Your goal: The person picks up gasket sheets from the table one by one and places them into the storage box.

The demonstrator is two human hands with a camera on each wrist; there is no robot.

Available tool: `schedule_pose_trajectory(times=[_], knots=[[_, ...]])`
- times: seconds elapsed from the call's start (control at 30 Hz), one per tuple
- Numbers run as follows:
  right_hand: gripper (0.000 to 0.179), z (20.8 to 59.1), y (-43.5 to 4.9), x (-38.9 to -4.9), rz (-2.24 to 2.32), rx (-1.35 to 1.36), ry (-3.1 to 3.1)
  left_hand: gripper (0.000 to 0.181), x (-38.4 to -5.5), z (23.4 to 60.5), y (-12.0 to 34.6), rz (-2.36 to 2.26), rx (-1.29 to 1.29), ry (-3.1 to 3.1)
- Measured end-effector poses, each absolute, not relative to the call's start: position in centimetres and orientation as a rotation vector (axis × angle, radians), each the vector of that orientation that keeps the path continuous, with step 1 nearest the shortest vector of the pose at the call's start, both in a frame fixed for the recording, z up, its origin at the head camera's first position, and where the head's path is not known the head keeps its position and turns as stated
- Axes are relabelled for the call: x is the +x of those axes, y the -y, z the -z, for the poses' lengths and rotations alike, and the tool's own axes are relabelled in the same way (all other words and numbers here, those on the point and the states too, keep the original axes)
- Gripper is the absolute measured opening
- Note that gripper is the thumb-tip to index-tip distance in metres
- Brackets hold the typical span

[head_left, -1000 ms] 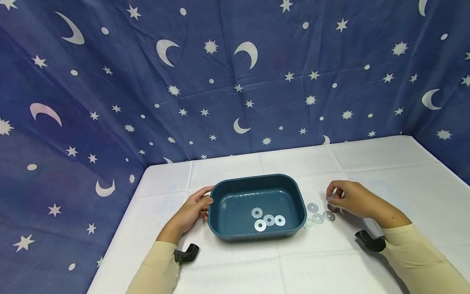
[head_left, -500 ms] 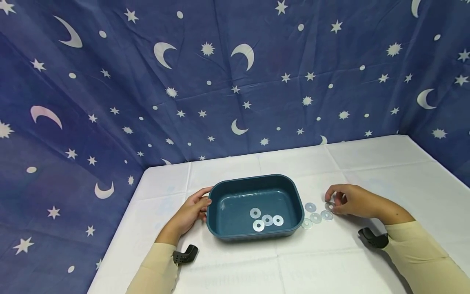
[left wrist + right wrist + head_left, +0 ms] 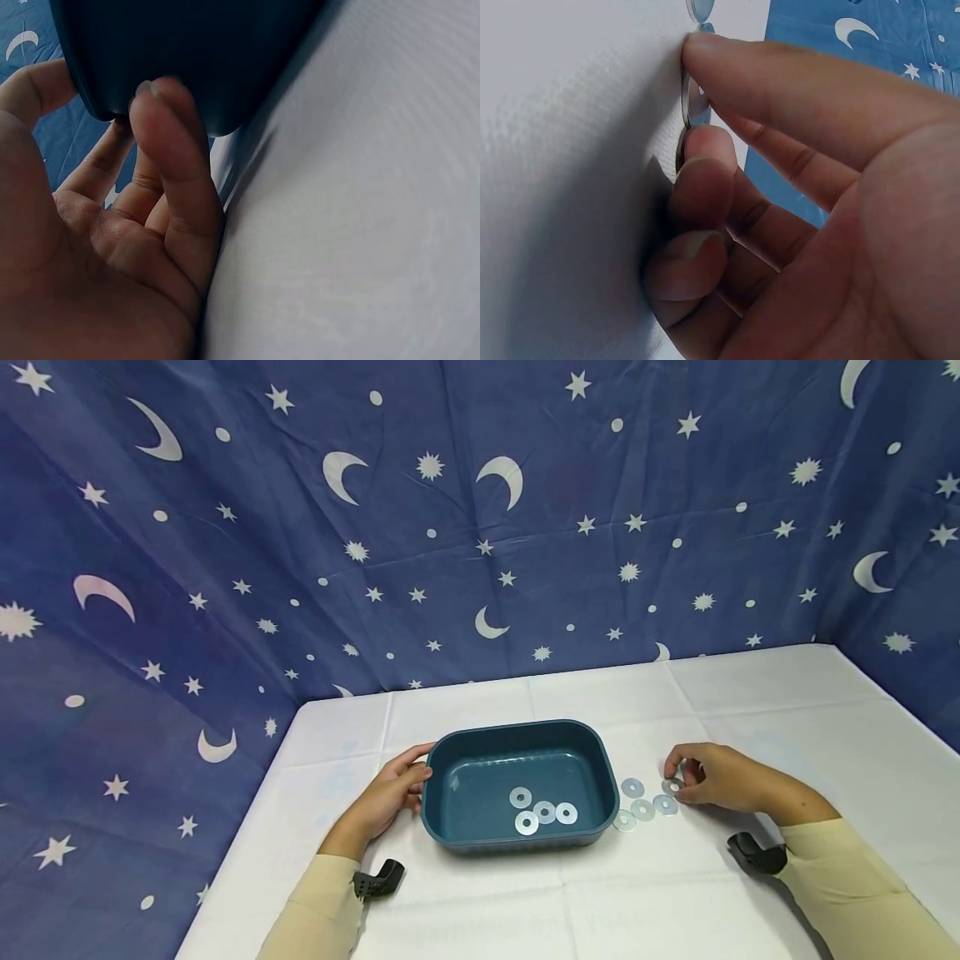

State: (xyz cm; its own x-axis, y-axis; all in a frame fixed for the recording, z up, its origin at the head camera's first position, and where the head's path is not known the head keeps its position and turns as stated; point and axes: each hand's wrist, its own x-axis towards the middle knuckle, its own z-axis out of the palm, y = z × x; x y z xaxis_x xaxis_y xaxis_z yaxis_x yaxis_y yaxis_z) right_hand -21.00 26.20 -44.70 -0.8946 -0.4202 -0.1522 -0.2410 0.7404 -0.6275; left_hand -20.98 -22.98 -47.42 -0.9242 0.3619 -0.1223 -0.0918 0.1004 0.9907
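A dark teal rectangular tub (image 3: 517,842) stands on the white cloth, with several flat metal washers (image 3: 527,823) lying on its floor. At its left end my left hand (image 3: 390,789) holds the wall, fingertips right at the rim; in the left wrist view its bent fingers (image 3: 169,142) meet the tub's end. To the right of the tub my right hand (image 3: 720,777) pinches a washer (image 3: 672,787) between thumb and index finger, close over the cloth. The right wrist view shows this washer (image 3: 696,97) nearly edge-on, its other fingers curled below.
Several loose washers (image 3: 642,810) lie on the cloth between the tub and my right hand, the leftmost one (image 3: 624,821) right beside the tub's wall. A blue curtain (image 3: 465,543) with moons and stars rises behind the table (image 3: 480,910).
The right thumb and fingertips have come down and closed on a washer at the right of the loose group. My left hand and the tub keep their places; the view shifts slightly.
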Motion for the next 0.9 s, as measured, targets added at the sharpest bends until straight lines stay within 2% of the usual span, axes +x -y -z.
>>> schedule_pose_trajectory(times=[0.9], knots=[[0.029, 44.66, -25.87, -20.79, 0.865, -0.536, -2.718, 0.055, -21.06, 47.57, 22.91, -1.898, 0.267, -2.030]])
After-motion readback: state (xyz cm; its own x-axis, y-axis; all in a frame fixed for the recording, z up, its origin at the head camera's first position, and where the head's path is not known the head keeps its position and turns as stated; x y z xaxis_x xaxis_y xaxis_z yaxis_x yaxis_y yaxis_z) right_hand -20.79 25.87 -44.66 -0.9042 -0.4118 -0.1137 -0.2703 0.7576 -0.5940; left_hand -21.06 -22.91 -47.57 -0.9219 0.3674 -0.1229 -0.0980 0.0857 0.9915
